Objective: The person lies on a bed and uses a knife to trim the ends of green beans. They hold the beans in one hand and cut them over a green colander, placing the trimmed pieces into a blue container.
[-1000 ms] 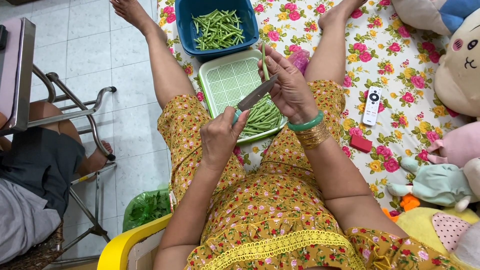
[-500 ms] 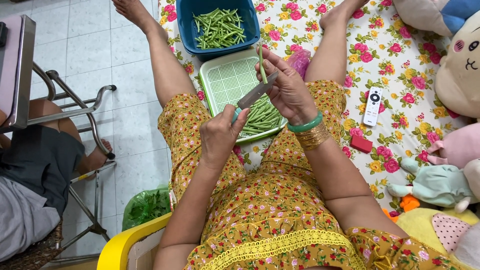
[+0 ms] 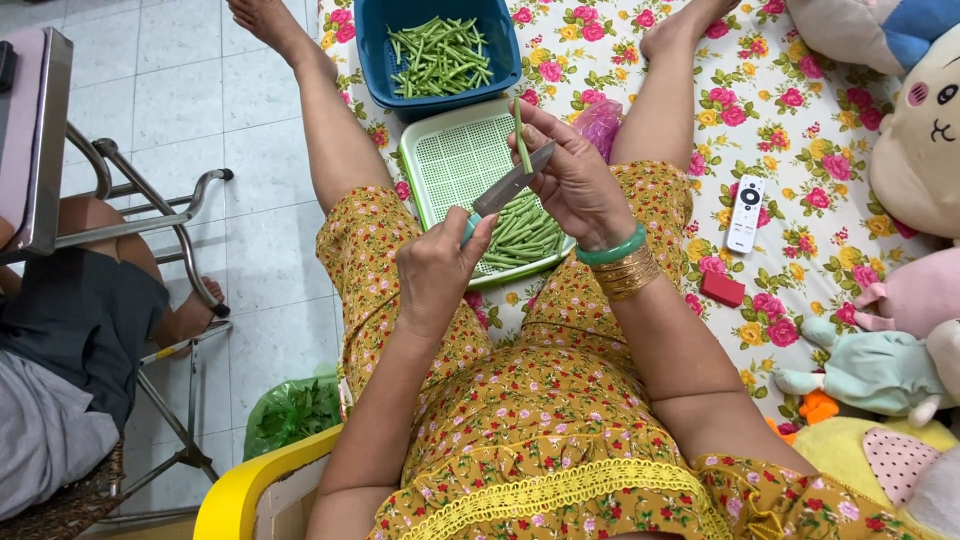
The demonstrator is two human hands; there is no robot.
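My left hand (image 3: 440,268) grips the handle of a knife (image 3: 510,185), its blade pointing up and right. My right hand (image 3: 570,175) holds a green bean (image 3: 520,135) upright against the blade. Both hands hover over a light green perforated tray (image 3: 455,155) with a pile of trimmed beans (image 3: 525,230) at its near end. Beyond it a blue tub (image 3: 440,50) holds several whole green beans. A green bangle and gold bangles (image 3: 625,265) circle my right wrist.
A white remote (image 3: 745,213) and a small red box (image 3: 722,288) lie on the flowered sheet (image 3: 800,130) at right, beside soft toys (image 3: 900,120). Another seated person (image 3: 70,340) and a metal chair frame (image 3: 170,200) are at left. A green bag of scraps (image 3: 290,412) sits beside the yellow chair (image 3: 250,485).
My right hand has turned the bean upright against the blade; both hands stayed over the tray.
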